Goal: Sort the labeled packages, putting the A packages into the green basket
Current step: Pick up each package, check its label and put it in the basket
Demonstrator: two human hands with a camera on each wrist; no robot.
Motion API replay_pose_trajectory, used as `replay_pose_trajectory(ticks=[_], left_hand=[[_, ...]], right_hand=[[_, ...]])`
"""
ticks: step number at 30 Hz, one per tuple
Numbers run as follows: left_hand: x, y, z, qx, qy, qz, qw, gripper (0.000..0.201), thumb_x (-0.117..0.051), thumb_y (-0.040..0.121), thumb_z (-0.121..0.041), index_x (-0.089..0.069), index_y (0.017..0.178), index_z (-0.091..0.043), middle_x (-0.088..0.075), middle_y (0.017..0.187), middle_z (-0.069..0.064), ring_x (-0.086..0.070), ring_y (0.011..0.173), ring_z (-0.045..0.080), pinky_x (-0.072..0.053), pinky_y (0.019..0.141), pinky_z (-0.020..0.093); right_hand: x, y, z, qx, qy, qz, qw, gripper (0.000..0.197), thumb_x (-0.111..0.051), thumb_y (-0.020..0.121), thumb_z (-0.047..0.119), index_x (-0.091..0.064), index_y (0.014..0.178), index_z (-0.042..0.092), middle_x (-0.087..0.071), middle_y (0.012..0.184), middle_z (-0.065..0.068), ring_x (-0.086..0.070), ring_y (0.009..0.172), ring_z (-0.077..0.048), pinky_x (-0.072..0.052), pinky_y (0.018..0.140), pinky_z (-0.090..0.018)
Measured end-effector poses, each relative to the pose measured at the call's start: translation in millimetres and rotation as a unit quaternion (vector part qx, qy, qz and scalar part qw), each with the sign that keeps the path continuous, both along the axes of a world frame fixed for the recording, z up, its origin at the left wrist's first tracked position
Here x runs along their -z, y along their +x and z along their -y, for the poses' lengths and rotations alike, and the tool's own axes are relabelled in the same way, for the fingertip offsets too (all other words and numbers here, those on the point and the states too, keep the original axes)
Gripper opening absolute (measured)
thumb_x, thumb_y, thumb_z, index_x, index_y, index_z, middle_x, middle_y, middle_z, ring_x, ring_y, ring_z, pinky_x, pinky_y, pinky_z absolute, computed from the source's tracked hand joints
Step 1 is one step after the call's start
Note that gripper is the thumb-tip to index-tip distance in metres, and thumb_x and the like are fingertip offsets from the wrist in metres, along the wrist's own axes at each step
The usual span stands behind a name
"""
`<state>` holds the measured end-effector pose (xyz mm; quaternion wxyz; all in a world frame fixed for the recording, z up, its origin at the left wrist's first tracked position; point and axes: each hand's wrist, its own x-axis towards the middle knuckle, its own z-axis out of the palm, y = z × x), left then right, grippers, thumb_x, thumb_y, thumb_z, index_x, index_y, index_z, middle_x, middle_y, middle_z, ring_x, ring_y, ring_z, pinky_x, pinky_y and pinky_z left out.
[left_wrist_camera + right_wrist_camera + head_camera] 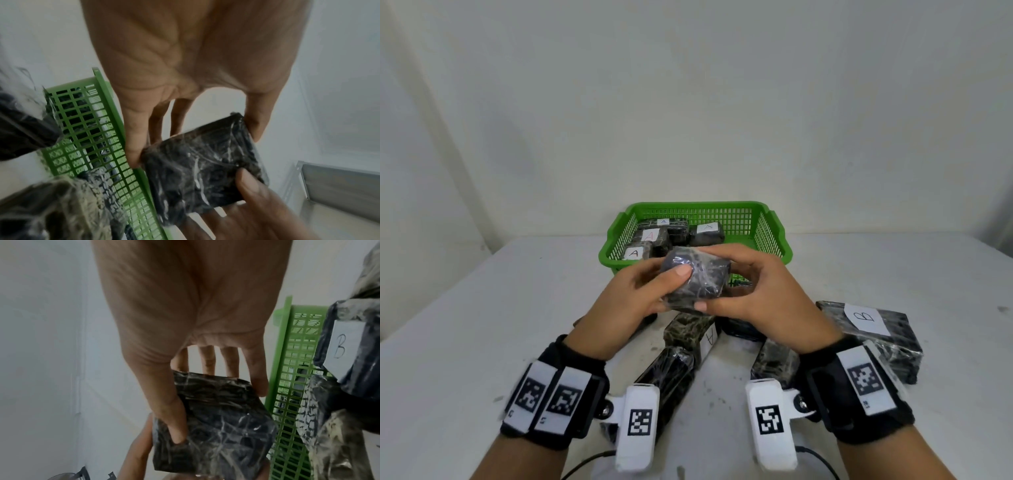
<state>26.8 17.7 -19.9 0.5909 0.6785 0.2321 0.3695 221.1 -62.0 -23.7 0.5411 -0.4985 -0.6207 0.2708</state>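
gripping one black package, both hands hover before green basket.

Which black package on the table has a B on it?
The big wrapped package at the table's right edge, beside the right hand. Its white label reads B; the labels visible in the green basket read A.

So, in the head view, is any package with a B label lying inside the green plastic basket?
No: the labels readable in the green plastic basket all show A, while the black wrapped package with the B label lies on the white table.
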Motion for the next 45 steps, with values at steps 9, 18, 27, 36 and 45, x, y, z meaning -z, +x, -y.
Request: replay_pose_trajectory(ticks=[9, 18, 27, 36, 45], left_hand=[[7.1, 0.4, -5.7, -0.019, -0.013, 0.020, 1.000, 0.090, -0.087, 0.062, -0.044, -0.053, 0.138, -0.010, -0.068, 0.127, 0.005, -0.064, 0.120, 0.024, -0.050, 0.100, 0.043], [-0.3, -1.5, 1.3, -0.016, 0.002, 0.024, 1.000, 0.078, -0.088, 0.059, -0.046, -0.063, 0.126, -0.014, -0.071, 0.123, 0.004, -0.065, 0.119, 0.024, -0.050, 0.101, 0.040], [-2.3, -2.5, 1.4, 0.004, -0.036, 0.040, 0.999, 0.070, -0.076, 0.070, -0.029, -0.057, 0.132, -0.002, -0.067, 0.127, 0.014, -0.062, 0.122, 0.031, -0.044, 0.108, 0.053], [-1.4, -4.9, -1.1, 0.014, -0.030, 0.022, 0.999, 0.076, -0.081, 0.063, -0.025, -0.056, 0.133, -0.008, -0.068, 0.128, 0.009, -0.062, 0.122, 0.026, -0.045, 0.106, 0.046], [-2.3, -7.2, -0.7, 0.028, 0.043, 0.023, 0.998, 0.095, -0.087, 0.058, 0.004, -0.044, 0.140, -0.013, -0.056, 0.141, 0.002, -0.052, 0.133, 0.020, -0.051, 0.102, 0.044]], right_hand=[[3.9, 2.5, -7.9, -0.014, -0.113, -0.147, 0.983, 0.096, -0.097, 0.056, 0.054, -0.060, 0.140, 0.022, -0.069, 0.135, 0.001, -0.070, 0.120, -0.013, -0.056, 0.104, -0.040], [-0.9, -5.8, -3.7, -0.042, -0.090, -0.147, 0.984, 0.062, -0.096, 0.069, 0.027, -0.070, 0.125, 0.021, -0.077, 0.123, 0.004, -0.071, 0.118, -0.011, -0.054, 0.107, -0.035], [2.3, -1.5, -5.7, -0.063, -0.102, -0.203, 0.972, 0.072, -0.090, 0.062, 0.029, -0.068, 0.128, 0.010, -0.076, 0.126, -0.007, -0.069, 0.123, -0.024, -0.050, 0.112, -0.046], [1.1, -1.0, -6.1, -0.047, -0.080, -0.200, 0.975, 0.069, -0.090, 0.061, 0.029, -0.070, 0.125, 0.013, -0.077, 0.123, -0.004, -0.071, 0.120, -0.020, -0.051, 0.111, -0.044], [-7.2, -0.9, 1.9, -0.069, -0.159, -0.219, 0.960, 0.055, -0.076, 0.089, 0.039, -0.067, 0.128, 0.001, -0.075, 0.122, -0.020, -0.073, 0.110, -0.035, -0.063, 0.091, -0.039]])
